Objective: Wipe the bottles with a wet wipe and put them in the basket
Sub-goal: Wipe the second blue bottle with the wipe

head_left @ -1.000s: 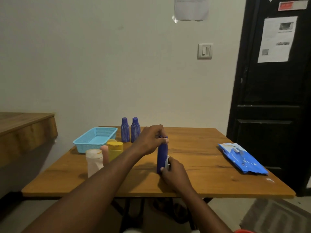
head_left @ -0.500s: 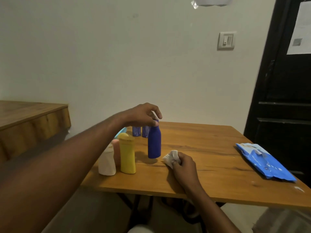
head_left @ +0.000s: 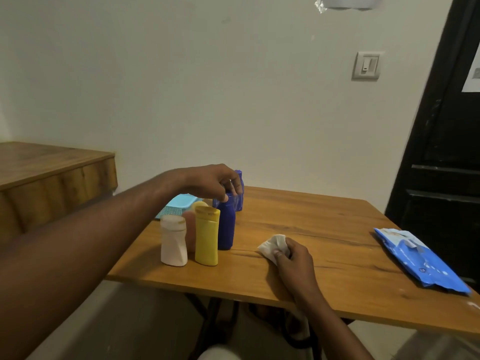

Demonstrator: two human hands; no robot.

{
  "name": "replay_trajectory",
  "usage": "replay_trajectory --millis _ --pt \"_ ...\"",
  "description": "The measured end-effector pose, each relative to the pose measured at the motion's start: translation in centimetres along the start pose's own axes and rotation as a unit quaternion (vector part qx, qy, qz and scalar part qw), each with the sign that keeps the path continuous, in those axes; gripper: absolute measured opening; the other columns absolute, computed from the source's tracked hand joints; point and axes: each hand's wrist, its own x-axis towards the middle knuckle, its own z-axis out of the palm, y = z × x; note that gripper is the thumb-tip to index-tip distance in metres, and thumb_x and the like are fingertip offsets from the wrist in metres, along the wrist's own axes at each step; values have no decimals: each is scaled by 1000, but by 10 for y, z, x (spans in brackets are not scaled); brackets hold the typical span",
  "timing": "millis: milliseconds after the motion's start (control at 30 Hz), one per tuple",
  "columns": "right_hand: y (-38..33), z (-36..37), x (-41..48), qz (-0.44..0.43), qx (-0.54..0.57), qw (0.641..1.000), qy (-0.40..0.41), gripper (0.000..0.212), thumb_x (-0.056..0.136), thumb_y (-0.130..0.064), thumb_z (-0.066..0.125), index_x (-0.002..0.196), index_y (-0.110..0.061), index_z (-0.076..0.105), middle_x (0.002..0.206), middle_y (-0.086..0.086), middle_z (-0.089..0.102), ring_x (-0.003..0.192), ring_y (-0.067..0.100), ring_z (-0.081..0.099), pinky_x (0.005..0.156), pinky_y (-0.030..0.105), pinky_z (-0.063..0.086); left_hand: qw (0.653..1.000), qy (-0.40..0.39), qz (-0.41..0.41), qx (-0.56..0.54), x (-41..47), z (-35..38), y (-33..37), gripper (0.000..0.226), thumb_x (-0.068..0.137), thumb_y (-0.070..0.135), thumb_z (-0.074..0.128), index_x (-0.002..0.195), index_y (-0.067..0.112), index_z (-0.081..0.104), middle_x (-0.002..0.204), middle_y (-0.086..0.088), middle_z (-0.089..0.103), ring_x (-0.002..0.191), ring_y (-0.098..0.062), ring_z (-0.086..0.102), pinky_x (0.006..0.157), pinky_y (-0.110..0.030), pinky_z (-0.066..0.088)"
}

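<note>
My left hand [head_left: 211, 181] pinches the cap of a dark blue bottle [head_left: 226, 227] that stands upright on the wooden table [head_left: 311, 229]. Right in front of it stand a yellow bottle [head_left: 206, 236], a white bottle [head_left: 173, 240] and a pinkish bottle [head_left: 189, 229] partly hidden between them. Two more blue bottles [head_left: 239, 189] stand behind my left hand, mostly covered by it. The light blue basket [head_left: 174, 207] lies behind the bottles, partly hidden by my forearm. My right hand [head_left: 292, 258] rests on the table holding a crumpled white wet wipe [head_left: 272, 245].
A blue pack of wet wipes [head_left: 418, 259] lies at the table's right edge. A second wooden surface [head_left: 52, 165] stands to the left. A black door [head_left: 446, 152] is at the right, and a wall with a light switch [head_left: 366, 65] is behind the table.
My left hand has carried the dark blue bottle leftwards and back, behind the yellow bottle. My right hand came off the bottle with the wipe and now rests on the table. The camera swung left.
</note>
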Motion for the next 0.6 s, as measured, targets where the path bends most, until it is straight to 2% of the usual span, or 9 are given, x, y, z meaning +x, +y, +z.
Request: replay_trajectory --millis 133,233,433,600 --pt "-2 -1 -3 -10 -6 1000 5 17 96 -13 60 103 -26 69 93 -9 71 87 7 65 73 31 53 1000 -4 -8 9 -5 1 -4 37 84 -6 70 107 23 68 118 -3 71 114 -24 67 95 -50 59" --pt "-2 -2 -4 -13 -10 1000 9 13 95 -12 61 99 -20 71 90 -6 71 84 9 65 75 36 54 1000 -9 -11 15 -8 1 -5 37 85 -6 69 105 24 67 116 -3 70 114 -23 66 97 -47 59" --pt "-6 -3 -7 -4 10 1000 12 19 95 -10 60 97 -27 70 91 -8 72 87 10 66 74 32 53 999 -9 -20 37 -10 1 -7 36 86 -5 68 114 17 67 117 -4 69 113 -23 66 93 -36 60" --pt "-6 -4 -8 5 16 1000 16 16 94 -9 59 97 -19 72 89 -6 72 85 12 66 78 42 56 998 -19 -33 51 -12 3 -6 45 84 -3 67 121 23 63 126 -3 67 119 -22 63 99 -42 58"
